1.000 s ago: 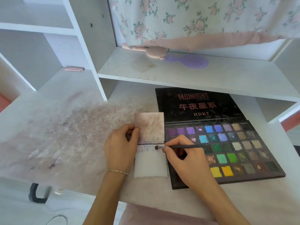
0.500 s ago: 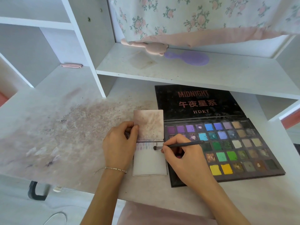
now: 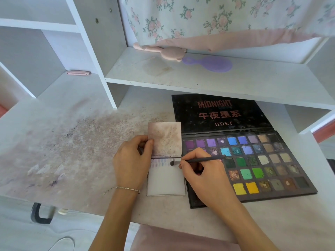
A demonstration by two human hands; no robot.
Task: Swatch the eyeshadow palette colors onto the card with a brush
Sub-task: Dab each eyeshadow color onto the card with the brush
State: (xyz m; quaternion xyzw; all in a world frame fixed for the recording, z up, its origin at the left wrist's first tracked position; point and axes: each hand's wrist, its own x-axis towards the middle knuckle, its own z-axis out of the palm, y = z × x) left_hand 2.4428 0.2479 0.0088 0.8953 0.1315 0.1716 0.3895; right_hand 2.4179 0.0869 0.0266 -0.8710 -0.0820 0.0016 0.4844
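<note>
A white card (image 3: 165,182) lies on the desk left of the open black eyeshadow palette (image 3: 253,165); a row of faint purple and blue swatches runs along the card's top. A stained pinkish flap (image 3: 165,138) stands folded up above it. My left hand (image 3: 133,163) pinches the flap's left edge with thumb and fingers. My right hand (image 3: 204,176) grips a thin black brush (image 3: 197,160), its tip touching the card at the right end of the swatch row. My right hand covers some pans at the palette's left.
The desk (image 3: 76,151) is smeared with pink and purple powder on its left half. A shelf (image 3: 217,78) just above the palette lid holds a pink bear-shaped tool (image 3: 163,51) and a purple brush-like tool (image 3: 210,64). A pink clip (image 3: 78,73) lies in the back left.
The brush tip stays near the right end of the swatch row, shifting only slightly. My left hand keeps its hold on the flap. The camera view has drifted a little.
</note>
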